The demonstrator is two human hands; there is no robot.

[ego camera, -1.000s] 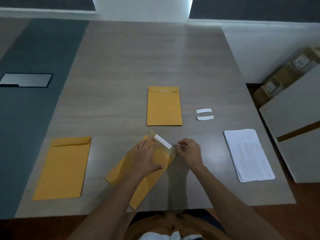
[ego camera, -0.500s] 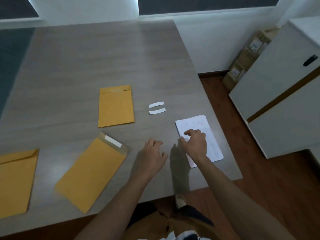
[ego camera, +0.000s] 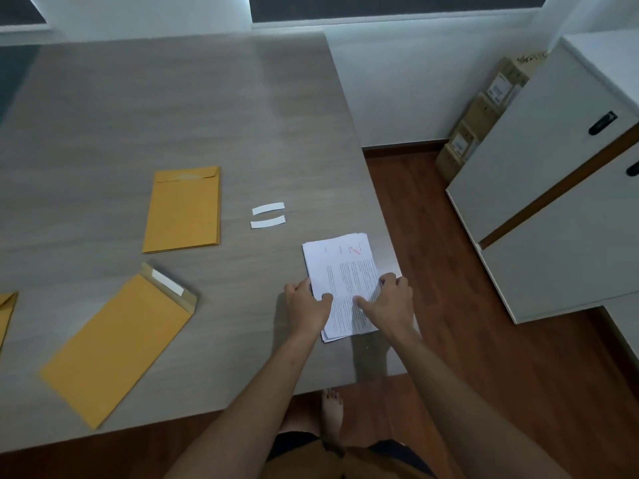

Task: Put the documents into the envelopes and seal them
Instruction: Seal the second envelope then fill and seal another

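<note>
Both hands rest on the near half of the papers (ego camera: 340, 271), by the counter (ego camera: 173, 108) edge: the left hand (ego camera: 308, 307) grips the left margin, thumb on top, and the right hand (ego camera: 389, 304) holds the right margin, fingers spread on the sheet. To lift one set cleanly, I would pinch only the top sheets and keep the rest pressed flat. The open envelope (ego camera: 114, 340), its strip (ego camera: 167, 281) unpeeled, lies well to the left. Farther off lie a closed envelope (ego camera: 185, 210) and two peeled strips (ego camera: 268, 215).
</note>
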